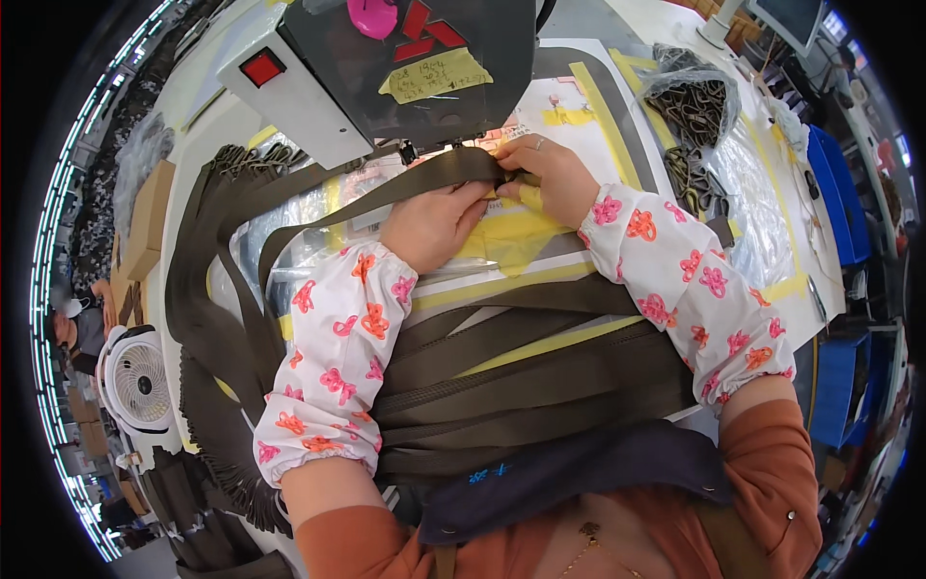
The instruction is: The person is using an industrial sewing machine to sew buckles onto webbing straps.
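Note:
A dark olive webbing strap (386,198) runs in a loop from the left to just below the head of a sewing machine (405,87). My left hand (434,228) is closed on this strap near its folded end, thumb and fingers pressed together. From the right, my right hand (555,179) pinches the same end, its fingers bent over the fold. Both hands meet close under the machine's needle area. What lies inside the fold is hidden by my fingers. Yellow tape (511,241) covers the work surface beneath my hands.
Many olive straps (540,372) lie stacked between my forearms and hang off at the left. Metal hooks (256,159) sit on strap ends at the back left. More hooks (694,111) fill a clear bag at the right. A white fan (143,384) stands left, blue bins (837,193) right.

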A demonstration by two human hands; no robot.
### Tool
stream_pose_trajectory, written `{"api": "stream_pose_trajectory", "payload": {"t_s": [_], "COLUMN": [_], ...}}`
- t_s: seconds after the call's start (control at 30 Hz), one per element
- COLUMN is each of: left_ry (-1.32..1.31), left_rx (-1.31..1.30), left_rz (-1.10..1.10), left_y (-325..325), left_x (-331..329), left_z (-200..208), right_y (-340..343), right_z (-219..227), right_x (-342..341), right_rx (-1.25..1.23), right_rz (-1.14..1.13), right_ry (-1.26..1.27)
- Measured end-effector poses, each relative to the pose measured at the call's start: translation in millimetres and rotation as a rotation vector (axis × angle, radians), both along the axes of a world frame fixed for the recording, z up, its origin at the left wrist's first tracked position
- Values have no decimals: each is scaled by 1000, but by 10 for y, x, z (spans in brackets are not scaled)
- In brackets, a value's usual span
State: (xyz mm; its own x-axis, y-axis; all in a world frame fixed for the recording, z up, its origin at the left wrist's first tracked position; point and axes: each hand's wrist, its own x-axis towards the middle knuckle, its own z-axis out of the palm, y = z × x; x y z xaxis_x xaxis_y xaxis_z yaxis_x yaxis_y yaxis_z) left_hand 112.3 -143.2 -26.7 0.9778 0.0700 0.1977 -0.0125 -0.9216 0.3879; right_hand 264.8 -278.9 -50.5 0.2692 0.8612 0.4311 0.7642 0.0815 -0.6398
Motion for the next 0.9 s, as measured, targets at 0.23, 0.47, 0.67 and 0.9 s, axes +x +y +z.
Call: {"api": "stream_pose_trajectory", "payload": {"t_s": [0.23, 0.47, 0.67, 0.9], "left_ry": [-26, -460, -344, -308], "left_rx": [112, 486, 381, 331], "left_rz": [49, -101, -200, -184], "left_y": [-67, 22, 229, 285], "left_x": [22, -20, 54, 71], "left_z": [-56, 41, -94, -44], "right_y": [10, 1, -62, -38], "right_z": [42, 118, 111, 125], "right_x": [-102, -166, -181, -182], "right_rx": [153, -61, -39, -28], "right_rz": [-17, -74, -121, -107], "right_ry": [-400, -690, -603, -691]}}
